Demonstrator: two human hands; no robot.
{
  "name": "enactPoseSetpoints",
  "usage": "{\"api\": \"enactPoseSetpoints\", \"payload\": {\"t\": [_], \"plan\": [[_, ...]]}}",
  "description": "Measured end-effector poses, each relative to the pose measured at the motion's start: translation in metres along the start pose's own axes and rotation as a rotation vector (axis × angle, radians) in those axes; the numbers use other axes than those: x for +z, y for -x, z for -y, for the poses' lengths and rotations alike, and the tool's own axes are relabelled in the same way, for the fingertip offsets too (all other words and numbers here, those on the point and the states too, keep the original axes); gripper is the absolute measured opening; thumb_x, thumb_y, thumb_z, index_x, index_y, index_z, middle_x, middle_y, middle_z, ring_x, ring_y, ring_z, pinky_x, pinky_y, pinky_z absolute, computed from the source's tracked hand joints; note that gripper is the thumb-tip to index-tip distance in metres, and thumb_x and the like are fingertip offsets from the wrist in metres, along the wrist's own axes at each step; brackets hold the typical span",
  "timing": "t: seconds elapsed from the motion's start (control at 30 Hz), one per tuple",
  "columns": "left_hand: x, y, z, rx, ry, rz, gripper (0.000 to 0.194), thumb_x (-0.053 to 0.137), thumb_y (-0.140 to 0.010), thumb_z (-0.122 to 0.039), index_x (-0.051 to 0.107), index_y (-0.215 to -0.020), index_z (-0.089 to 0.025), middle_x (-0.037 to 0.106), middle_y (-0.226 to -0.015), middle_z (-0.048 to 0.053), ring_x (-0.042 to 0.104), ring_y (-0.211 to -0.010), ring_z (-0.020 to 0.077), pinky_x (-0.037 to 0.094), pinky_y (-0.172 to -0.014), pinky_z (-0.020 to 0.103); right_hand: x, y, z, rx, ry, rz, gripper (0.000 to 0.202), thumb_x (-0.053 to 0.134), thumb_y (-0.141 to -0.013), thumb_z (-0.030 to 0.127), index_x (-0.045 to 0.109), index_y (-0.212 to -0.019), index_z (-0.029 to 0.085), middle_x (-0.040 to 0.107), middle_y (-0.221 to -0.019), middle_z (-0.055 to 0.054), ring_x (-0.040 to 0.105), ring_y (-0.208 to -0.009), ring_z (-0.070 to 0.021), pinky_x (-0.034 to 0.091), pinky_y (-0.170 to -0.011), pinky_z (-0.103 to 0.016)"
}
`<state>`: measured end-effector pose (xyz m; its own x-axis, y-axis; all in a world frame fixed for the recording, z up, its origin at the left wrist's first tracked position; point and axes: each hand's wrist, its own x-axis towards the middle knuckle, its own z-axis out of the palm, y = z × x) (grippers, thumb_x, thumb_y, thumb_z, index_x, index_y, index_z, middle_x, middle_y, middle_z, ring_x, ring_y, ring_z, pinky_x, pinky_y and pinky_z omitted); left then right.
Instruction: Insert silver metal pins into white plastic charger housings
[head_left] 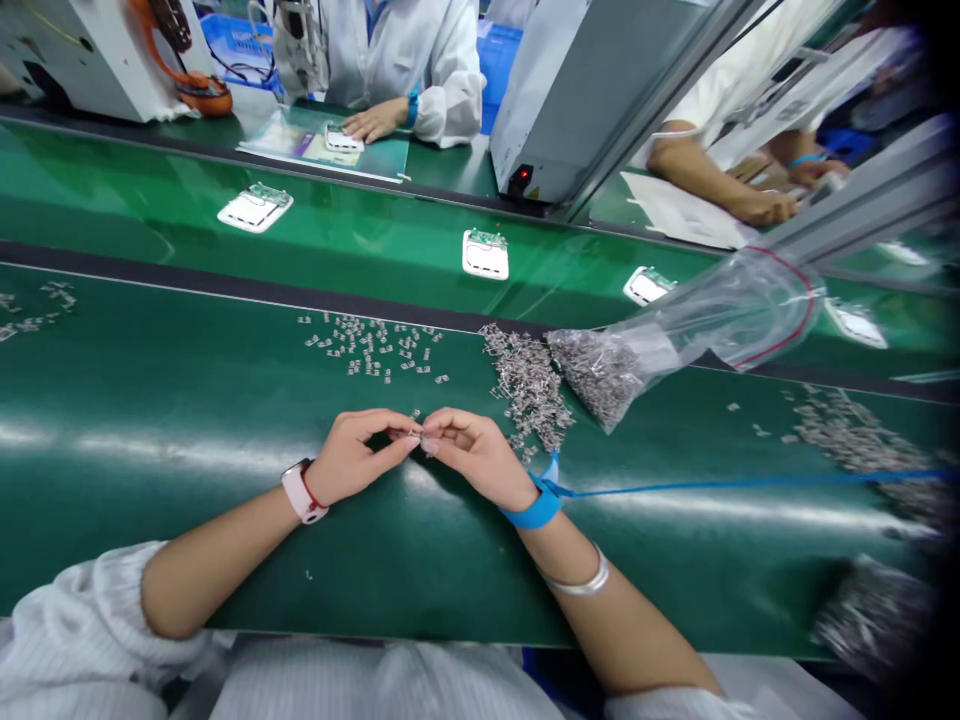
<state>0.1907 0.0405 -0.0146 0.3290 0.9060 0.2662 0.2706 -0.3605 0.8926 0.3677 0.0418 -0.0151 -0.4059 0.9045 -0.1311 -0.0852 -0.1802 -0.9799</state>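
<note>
Both hands meet over the middle of the green workbench [187, 420], short of the loose parts. Left hand [352, 455]: thumb and forefinger closed in a pinch on a small metal part [415, 434]. Right hand [480, 455]: thumb and fingertips closed on the same spot, other fingers curled in. Part mostly covered; cannot tell which fingers bear on which end. Tip grip from two sides probably because the piece is too tiny for a palm hold.

Toward the far edge, ahead of the left hand, metal clips [371, 345] lie spread thin, mostly apart; likely easier to lift singly that way. Beside them, nearer the right hand, a dense heap of metal pieces [529, 385], within short reach. Clear plastic bag [697, 320] lies on its side, filled end against the heap, red-lined mouth out past the far edge; seems to keep bulk stock close without crowding the fingers.

Blue wrist strap [534, 508] on the right wrist, cord [675, 487] running off right, clear of the fingertips. Beyond the far edge, white housings [485, 254] sit spaced out on a green conveyor [360, 235].
</note>
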Motion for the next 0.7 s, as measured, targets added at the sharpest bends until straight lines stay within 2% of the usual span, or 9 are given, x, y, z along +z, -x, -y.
{"api": "enactPoseSetpoints", "payload": {"t": [0.2, 0.3, 0.43, 0.57, 0.7], "plan": [[0.000, 0.000, 0.001, -0.006, -0.024, 0.017, 0.012, 0.058, -0.080, -0.023, 0.066, -0.084, -0.016, 0.068, -0.079, 0.004, 0.061, -0.068, 0.0121, 0.049, -0.064, 0.021, 0.001, 0.006, 0.004, -0.225, 0.395, -0.072, 0.006, 0.058, -0.077, 0.024, 0.059, -0.079, 0.019, 0.059, -0.081, -0.003, 0.057, -0.073, -0.0130, 0.047, -0.068, -0.027], [-0.001, 0.000, 0.002, -0.031, -0.001, 0.026, 0.012, 0.058, -0.080, -0.025, 0.065, -0.083, -0.015, 0.068, -0.078, 0.005, 0.061, -0.069, 0.0130, 0.049, -0.065, 0.022, 0.002, 0.007, 0.002, -0.293, 0.468, -0.124, 0.004, 0.056, -0.079, 0.023, 0.059, -0.079, 0.020, 0.061, -0.080, -0.004, 0.058, -0.073, -0.0138, 0.048, -0.068, -0.028], [-0.001, -0.001, 0.003, -0.025, 0.054, 0.028, 0.013, 0.058, -0.080, -0.026, 0.065, -0.083, -0.015, 0.067, -0.081, 0.006, 0.062, -0.072, 0.0144, 0.049, -0.067, 0.025, 0.003, 0.006, -0.002, -0.257, 0.391, -0.137, 0.018, 0.060, -0.077, 0.026, 0.058, -0.094, 0.021, 0.061, -0.085, -0.004, 0.059, -0.074, -0.0138, 0.050, -0.071, -0.030], [0.000, -0.001, 0.005, 0.014, 0.087, 0.023, 0.010, 0.060, -0.078, -0.024, 0.066, -0.081, -0.016, 0.066, -0.080, 0.006, 0.061, -0.075, 0.0146, 0.049, -0.070, 0.026, 0.008, 0.004, -0.003, -0.202, 0.275, -0.096, 0.013, 0.061, -0.076, 0.030, 0.059, -0.083, 0.019, 0.059, -0.082, -0.003, 0.057, -0.072, -0.0122, 0.050, -0.069, -0.028], [-0.001, -0.001, 0.007, 0.038, 0.109, 0.010, 0.008, 0.062, -0.077, -0.022, 0.066, -0.081, -0.016, 0.064, -0.081, 0.005, 0.060, -0.073, 0.0130, 0.049, -0.068, 0.025, 0.010, 0.003, 0.000, -0.111, 0.063, -0.050, 0.016, 0.064, -0.074, 0.033, 0.058, -0.073, 0.018, 0.059, -0.080, -0.002, 0.056, -0.073, -0.0111, 0.048, -0.070, -0.026]]}}
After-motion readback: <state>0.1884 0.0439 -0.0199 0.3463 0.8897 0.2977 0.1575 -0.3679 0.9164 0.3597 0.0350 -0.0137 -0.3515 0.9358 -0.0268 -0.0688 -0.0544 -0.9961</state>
